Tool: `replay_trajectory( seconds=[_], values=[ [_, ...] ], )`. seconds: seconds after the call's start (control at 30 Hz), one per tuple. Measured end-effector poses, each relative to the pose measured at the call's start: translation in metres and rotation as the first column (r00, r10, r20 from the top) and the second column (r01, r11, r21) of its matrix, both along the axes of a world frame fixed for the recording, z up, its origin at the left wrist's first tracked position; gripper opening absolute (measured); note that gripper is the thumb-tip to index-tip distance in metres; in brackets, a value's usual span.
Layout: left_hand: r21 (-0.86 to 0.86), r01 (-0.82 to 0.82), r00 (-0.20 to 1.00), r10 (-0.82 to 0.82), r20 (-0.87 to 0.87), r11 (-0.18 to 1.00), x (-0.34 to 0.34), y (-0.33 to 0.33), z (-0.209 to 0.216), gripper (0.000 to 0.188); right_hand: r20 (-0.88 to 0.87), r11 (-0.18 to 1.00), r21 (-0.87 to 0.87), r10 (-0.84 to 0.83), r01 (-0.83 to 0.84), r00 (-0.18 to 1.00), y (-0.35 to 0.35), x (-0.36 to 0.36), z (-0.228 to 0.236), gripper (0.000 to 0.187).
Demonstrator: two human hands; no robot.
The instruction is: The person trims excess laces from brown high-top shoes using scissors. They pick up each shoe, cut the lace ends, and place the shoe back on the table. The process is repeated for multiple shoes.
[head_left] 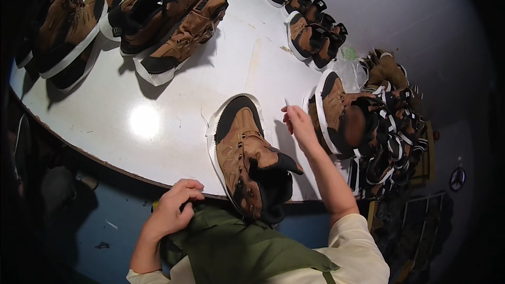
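A brown and black high-top boot (239, 147) stands on the white table in front of me, its toe pointing away and its dark collar near my apron. White sheet material (212, 144) sticks out around its sole with a ragged edge. To the right of the boot, my right hand (301, 125) is raised and closed around a slim tool with a pale, pointed tip (286, 102); most of the tool is hidden. My left hand (173, 205) rests near the table's front edge, left of the boot's heel, thumb and fingers apart, nothing visible in it.
Several similar boots (181, 39) are grouped at the far left, some with white edging. More boots (307, 34) line the back right. Close on my right are another boot (336, 110) and a dense pile of footwear (392, 131). A clear plastic bag (350, 71) lies behind them.
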State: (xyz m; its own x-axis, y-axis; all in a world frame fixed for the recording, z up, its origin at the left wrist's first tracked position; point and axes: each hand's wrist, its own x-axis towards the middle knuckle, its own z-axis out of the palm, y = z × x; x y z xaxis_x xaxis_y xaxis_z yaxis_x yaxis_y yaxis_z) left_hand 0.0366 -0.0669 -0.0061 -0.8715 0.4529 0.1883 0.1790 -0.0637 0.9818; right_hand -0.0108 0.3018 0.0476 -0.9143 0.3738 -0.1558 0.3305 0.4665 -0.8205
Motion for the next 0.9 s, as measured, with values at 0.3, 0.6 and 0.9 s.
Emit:
replay_trajectory(
  seconds=[0.3, 0.6, 0.9],
  values=[
    [0.062, -0.113, 0.953, 0.091, 0.289, 0.992, -0.011, 0.025, -0.006, 0.008, -0.175, 0.735, 0.678, 0.156, 0.005, 0.972, 0.018, 0.022, -0.049, 0.037],
    [0.065, -0.177, 0.981, 0.182, -0.069, 0.982, -0.041, 0.081, 0.017, 0.008, -0.075, 0.992, -0.109, 0.051, -0.059, 0.996, -0.029, -0.003, -0.031, 0.053],
    [-0.108, 0.01, 0.964, 0.019, 0.264, 0.994, -0.079, 0.107, 0.013, 0.019, -0.213, 0.984, -0.027, 0.169, -0.179, 0.962, -0.069, 0.015, 0.0, 0.039]
  ],
)
